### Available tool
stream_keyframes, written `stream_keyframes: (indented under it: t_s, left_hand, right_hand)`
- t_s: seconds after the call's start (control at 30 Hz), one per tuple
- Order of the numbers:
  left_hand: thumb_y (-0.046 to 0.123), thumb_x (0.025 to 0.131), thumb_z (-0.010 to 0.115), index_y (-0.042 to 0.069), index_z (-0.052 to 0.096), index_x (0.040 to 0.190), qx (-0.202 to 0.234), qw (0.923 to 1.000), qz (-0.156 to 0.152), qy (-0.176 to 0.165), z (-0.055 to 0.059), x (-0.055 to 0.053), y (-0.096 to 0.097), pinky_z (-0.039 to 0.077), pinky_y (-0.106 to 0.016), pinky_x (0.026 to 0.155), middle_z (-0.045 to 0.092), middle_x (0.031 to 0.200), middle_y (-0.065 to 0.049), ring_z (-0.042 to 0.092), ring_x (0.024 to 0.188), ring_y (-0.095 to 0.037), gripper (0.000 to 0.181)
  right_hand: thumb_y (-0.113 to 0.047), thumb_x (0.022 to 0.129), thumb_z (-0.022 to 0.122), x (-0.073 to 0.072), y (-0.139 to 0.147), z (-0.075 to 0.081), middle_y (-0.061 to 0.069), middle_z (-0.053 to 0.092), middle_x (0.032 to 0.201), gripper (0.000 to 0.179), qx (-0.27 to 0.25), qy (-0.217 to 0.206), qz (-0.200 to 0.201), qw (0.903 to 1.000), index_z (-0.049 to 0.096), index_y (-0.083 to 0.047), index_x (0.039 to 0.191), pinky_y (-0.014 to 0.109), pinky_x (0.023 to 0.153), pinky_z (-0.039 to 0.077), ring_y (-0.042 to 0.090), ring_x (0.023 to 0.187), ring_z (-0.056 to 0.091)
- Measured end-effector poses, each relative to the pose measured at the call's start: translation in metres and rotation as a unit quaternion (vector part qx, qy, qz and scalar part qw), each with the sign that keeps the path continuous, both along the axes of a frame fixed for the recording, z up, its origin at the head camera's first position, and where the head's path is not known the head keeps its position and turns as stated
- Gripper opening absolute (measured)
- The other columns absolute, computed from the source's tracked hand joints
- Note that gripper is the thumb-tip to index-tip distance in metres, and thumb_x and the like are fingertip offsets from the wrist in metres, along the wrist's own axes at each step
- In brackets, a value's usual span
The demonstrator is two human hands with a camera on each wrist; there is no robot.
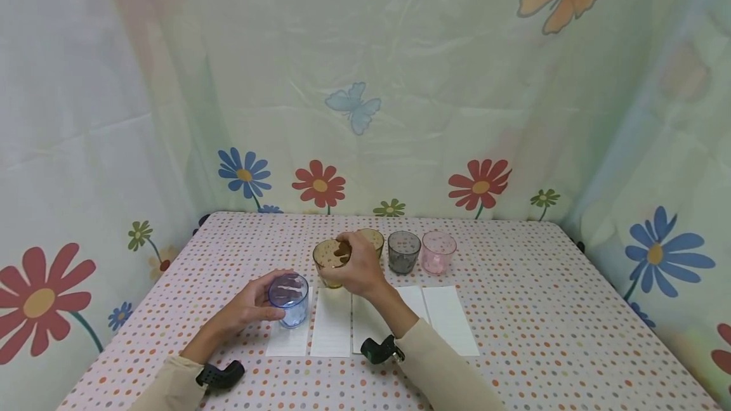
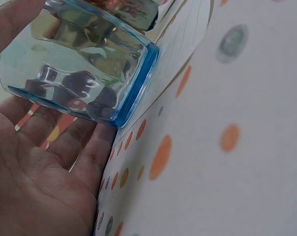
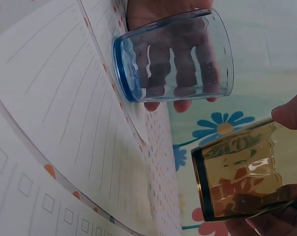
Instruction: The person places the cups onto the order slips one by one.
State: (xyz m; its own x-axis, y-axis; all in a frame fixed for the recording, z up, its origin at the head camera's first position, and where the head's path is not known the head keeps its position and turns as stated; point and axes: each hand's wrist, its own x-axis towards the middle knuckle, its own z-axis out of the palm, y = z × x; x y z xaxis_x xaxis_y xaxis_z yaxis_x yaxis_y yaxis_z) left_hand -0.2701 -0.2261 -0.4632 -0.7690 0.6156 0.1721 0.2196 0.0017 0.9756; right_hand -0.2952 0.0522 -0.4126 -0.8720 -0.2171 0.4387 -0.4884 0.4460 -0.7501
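On the leftmost paper sheet point(image 1: 285, 344), a clear blue glass point(image 1: 294, 313) stands upright with my left hand point(image 1: 254, 302) around its left side. The thumb lies along the near side, and the fingers point(image 2: 55, 132) run behind the glass. My right hand point(image 1: 361, 268) grips an amber glass point(image 1: 327, 271) near its rim, thumb on one side and fingers on the other. In the right wrist view, the amber glass point(image 3: 242, 174) hangs clear of the table, to the right of the blue glass point(image 3: 173, 59) and beyond the sheets.
Behind my right hand stands another amber glass point(image 1: 374, 241), partly covered. Beside it in the back row are a grey glass point(image 1: 403, 252) and a pink glass point(image 1: 438, 254). Several lined white sheets point(image 1: 330, 332) lie side by side on the dotted tablecloth point(image 1: 548, 309).
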Motion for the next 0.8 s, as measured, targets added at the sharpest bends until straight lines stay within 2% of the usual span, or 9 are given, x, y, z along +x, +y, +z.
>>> stream_keyframes:
  t_s: [0.27, 0.6, 0.8]
  left_hand:
    - [0.01, 0.092, 0.072, -0.009, 0.021, 0.156, 0.005, 0.9999, -0.007, 0.006, 0.001, 0.0, 0.0, 0.043, -0.03, 0.109, 0.04, 0.152, -0.031, 0.043, 0.14, -0.043, 0.084]
    - [0.007, 0.09, 0.072, -0.01, 0.026, 0.154, 0.02, 0.9996, -0.011, 0.017, -0.002, 0.004, 0.0, 0.045, -0.033, 0.108, 0.043, 0.148, -0.032, 0.05, 0.136, -0.037, 0.08]
    - [0.007, 0.09, 0.072, -0.009, 0.029, 0.153, 0.016, 0.9993, -0.007, 0.033, -0.001, 0.0, 0.001, 0.044, -0.032, 0.109, 0.046, 0.148, -0.03, 0.05, 0.136, -0.035, 0.078]
  right_hand:
    - [-0.023, 0.07, 0.085, 0.006, 0.004, 0.003, 0.012, 0.062, 0.104, 0.06, -0.009, -0.006, 0.006, 0.9999, 0.06, -0.003, 0.121, 0.029, 0.075, 0.055, 0.025, 0.091, 0.065]
    - [-0.023, 0.069, 0.084, 0.021, 0.007, -0.006, 0.01, 0.065, 0.103, 0.06, 0.0, -0.016, -0.001, 0.9999, 0.061, -0.003, 0.121, 0.03, 0.074, 0.053, 0.024, 0.092, 0.063]
    - [-0.023, 0.068, 0.084, 0.026, 0.008, -0.01, 0.01, 0.064, 0.102, 0.061, 0.003, -0.016, 0.0, 0.9999, 0.06, -0.003, 0.12, 0.029, 0.073, 0.053, 0.026, 0.092, 0.063]
